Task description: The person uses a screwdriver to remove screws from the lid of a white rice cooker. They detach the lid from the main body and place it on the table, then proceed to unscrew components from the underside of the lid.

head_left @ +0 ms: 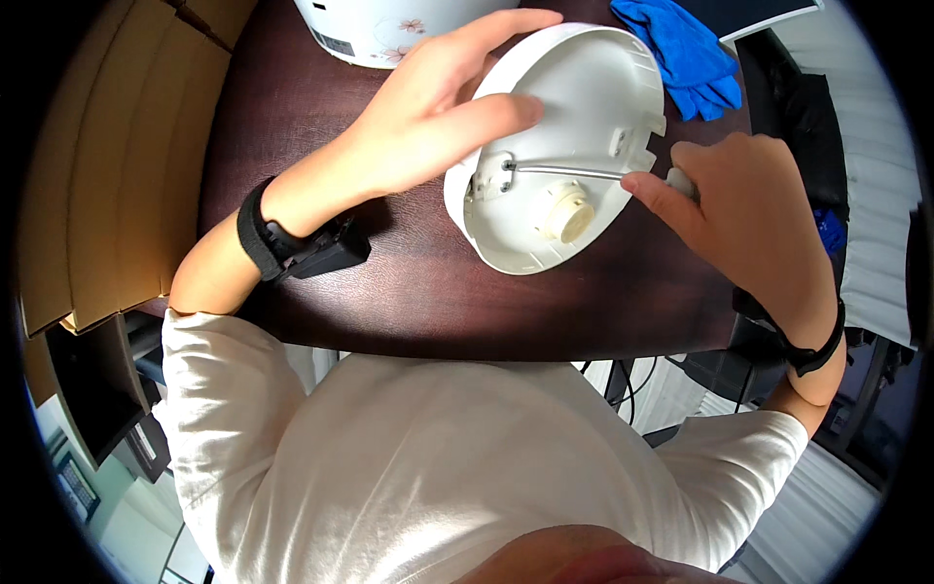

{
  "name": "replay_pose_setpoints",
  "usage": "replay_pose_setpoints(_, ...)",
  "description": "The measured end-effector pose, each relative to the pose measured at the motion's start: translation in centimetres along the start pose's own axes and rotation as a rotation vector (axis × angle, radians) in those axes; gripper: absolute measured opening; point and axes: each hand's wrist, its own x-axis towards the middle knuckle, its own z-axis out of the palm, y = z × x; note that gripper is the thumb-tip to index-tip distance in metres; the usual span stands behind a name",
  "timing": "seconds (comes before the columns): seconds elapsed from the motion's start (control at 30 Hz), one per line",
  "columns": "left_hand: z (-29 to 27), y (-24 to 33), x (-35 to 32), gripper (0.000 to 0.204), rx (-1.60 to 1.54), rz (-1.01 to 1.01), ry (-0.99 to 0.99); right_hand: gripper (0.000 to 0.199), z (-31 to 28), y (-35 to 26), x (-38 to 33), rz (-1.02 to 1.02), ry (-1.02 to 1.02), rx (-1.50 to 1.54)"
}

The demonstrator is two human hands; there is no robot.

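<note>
A white plastic lid-like shell (584, 92), hollow side toward me, is held tilted over the dark table. My left hand (443, 102) grips its left rim, with the thumb inside and the fingers behind the edge. In my right hand (739, 200) is a screwdriver (574, 172), its grey handle mostly hidden in the closed fingers. The metal shaft crosses the shell to the left. Its tip touches a small dark fitting (507, 173) on the inner wall. Below the shaft, a cream round cap (569, 214) sits inside the shell.
A white appliance body (379, 29) with a flower print stands at the far edge of view. Blue cloth gloves (681, 58) lie at the back right of the brown table (467, 311). Cardboard boxes (117, 165) are stacked on the left. Cables (628, 384) hang below the table's front edge.
</note>
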Motion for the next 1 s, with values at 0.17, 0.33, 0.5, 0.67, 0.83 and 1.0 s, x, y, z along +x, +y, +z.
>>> replay_pose_setpoints(0.17, -0.3, -3.0, 0.1, 0.069, -0.015, 0.339, -0.156, 0.054, 2.6, 0.5, -1.5, 0.077, 0.100, 0.016)
replay_pose_setpoints(0.33, 1.7, -2.3, 0.0, 0.053, 0.054, 0.052, -0.048, 0.054, 3.3, 1.2, -2.2, 0.190, 0.109, 0.120)
replay_pose_setpoints(0.5, 2.1, -1.7, 0.3, 0.039, -0.008, -0.094, 0.169, 0.053, 3.8, 1.5, -3.3, 0.211, 0.114, 0.180)
replay_pose_setpoints(0.67, 2.0, 0.9, 1.0, 0.045, -0.086, -0.199, 0.250, 0.052, 3.8, 0.6, -3.8, 0.165, 0.155, 0.157)
replay_pose_setpoints(0.83, 1.5, 1.8, 1.5, 0.042, -0.159, -0.267, 0.168, 0.051, 3.8, -0.3, -3.3, 0.176, 0.211, 0.214)
replay_pose_setpoints(1.0, 2.2, 1.8, 1.3, 0.042, -0.177, -0.211, 0.267, 0.047, 3.9, -1.3, -3.4, 0.256, 0.053, 0.433)
